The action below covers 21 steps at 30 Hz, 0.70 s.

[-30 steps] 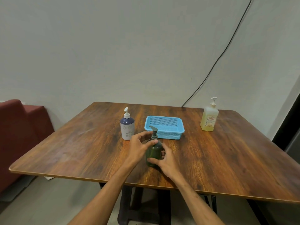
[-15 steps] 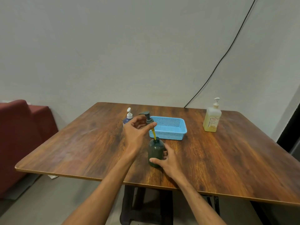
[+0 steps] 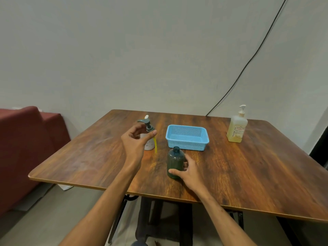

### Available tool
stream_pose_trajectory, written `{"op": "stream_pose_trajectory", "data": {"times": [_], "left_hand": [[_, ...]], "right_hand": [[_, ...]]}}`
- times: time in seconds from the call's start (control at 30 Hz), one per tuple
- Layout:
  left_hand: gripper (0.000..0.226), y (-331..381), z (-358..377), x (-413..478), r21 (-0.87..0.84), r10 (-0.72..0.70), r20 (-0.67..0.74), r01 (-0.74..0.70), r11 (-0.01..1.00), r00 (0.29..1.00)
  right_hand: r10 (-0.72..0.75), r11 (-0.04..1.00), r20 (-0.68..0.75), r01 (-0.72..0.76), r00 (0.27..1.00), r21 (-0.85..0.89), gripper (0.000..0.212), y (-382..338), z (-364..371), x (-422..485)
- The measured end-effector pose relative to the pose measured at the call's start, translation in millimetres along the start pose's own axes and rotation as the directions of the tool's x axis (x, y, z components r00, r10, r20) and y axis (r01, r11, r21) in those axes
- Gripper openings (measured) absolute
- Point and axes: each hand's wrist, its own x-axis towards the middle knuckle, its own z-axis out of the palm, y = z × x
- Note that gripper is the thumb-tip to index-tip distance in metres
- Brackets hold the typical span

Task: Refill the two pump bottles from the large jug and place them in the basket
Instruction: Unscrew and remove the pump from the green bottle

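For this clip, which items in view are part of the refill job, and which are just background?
In the job:
green bottle, open, steadied by right hand
pump head with yellow tube, in left hand
white pump bottle
yellowish jug
blue basket

Lying about:
black cable on the wall
red sofa

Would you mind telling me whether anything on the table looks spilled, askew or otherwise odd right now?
No spill shows. The one oddity is expected: the green bottle stands open-necked, steadied by the right hand, while the left hand holds its pump head above the table, yellow tube dangling. The blue basket holds nothing.
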Motion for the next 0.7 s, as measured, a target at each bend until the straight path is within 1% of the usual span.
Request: {"op": "stream_pose_trajectory", "data": {"times": [0.13, 0.23, 0.33, 0.47, 0.53, 0.7], "left_hand": [[0.043, -28, -11, -13, 0.142, 0.042, 0.056, -0.049, 0.989, 0.998], [0.040, -52, -19, -21, 0.235, 0.044, 0.050, -0.054, 0.971, 0.998], [0.036, -70, -26, -31, 0.328, 0.013, 0.033, -0.023, 0.944, 0.999], [0.028, -76, -33, -44, 0.404, -0.011, 0.007, 0.007, 0.915, 1.000], [0.028, -80, -36, -48, 0.448, -0.032, -0.004, 0.031, 0.893, 0.999], [0.026, -90, -42, -54, 0.559, -0.097, 0.049, 0.053, 0.828, 0.994]], "right_hand": [[-0.005, 1.000, -0.004, 0.005, 1.000, -0.015, 0.086, -4, 0, -3], [-0.009, 1.000, -0.007, 0.008, 1.000, -0.021, 0.086, -5, 0, -3], [0.002, 1.000, -0.012, -0.002, 1.000, -0.015, 0.087, -5, 1, -3], [0.010, 1.000, -0.016, -0.010, 1.000, -0.019, 0.087, -5, 1, -3], [0.010, 1.000, -0.017, -0.011, 1.000, -0.022, 0.087, -4, 1, -2], [0.014, 1.000, -0.016, -0.014, 1.000, -0.027, 0.089, -1, 2, -1]]}}
